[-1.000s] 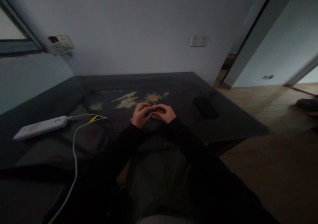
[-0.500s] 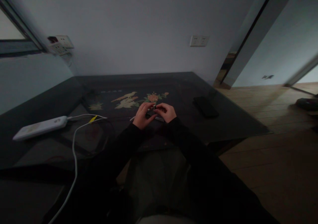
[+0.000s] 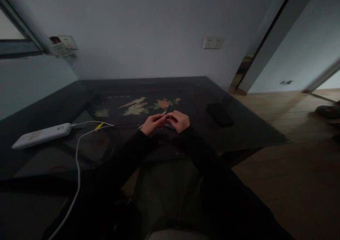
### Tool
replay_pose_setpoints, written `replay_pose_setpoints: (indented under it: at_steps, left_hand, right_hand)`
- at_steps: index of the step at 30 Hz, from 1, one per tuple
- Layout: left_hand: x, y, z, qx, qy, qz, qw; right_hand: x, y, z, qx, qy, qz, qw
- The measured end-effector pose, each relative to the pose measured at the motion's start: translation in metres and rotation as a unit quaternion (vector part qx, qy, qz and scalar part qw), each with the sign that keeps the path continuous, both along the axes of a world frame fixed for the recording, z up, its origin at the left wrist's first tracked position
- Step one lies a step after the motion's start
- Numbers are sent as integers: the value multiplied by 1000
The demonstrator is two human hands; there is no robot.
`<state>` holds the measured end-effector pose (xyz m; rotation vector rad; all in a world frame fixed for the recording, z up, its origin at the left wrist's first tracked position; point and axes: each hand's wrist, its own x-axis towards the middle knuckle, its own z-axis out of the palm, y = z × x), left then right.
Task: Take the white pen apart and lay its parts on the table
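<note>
My left hand (image 3: 152, 123) and my right hand (image 3: 179, 121) meet over the middle of the dark glass-topped table (image 3: 196, 140). The fingers of both are curled and pressed together at the tips. Whatever lies between them is small and mostly covered, so I cannot make out its kind. A short light-coloured tip shows just above the joined fingertips. Under and beside the hands lies a thin pale object (image 3: 170, 126), its ends peeking out on either side; the hands hide most of it.
A white power strip (image 3: 42, 135) lies at the left, its white cable (image 3: 78, 162) with a yellow tag running toward me. A black phone-like slab (image 3: 220, 114) rests at the right. Wall sockets (image 3: 213, 43) sit behind the table. A bird-and-flower picture (image 3: 135, 107) decorates the tabletop.
My left hand's fingers have closed in from a wider curl, and the fingertips of both hands now meet. The dark small thing seen between them before is now covered.
</note>
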<state>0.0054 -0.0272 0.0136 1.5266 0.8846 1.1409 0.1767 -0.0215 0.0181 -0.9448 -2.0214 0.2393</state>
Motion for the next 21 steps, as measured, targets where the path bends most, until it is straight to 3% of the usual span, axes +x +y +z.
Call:
replay_pose_setpoints:
  at_steps: [9, 21]
  left_hand:
    - [-8, 0, 2, -107, -27, -59, 992]
    - [-7, -3, 7, -124, -69, -58, 988]
  right_hand:
    - [1, -4, 2, 16, -42, 13, 999]
    - [2, -1, -3, 19, -26, 30, 999]
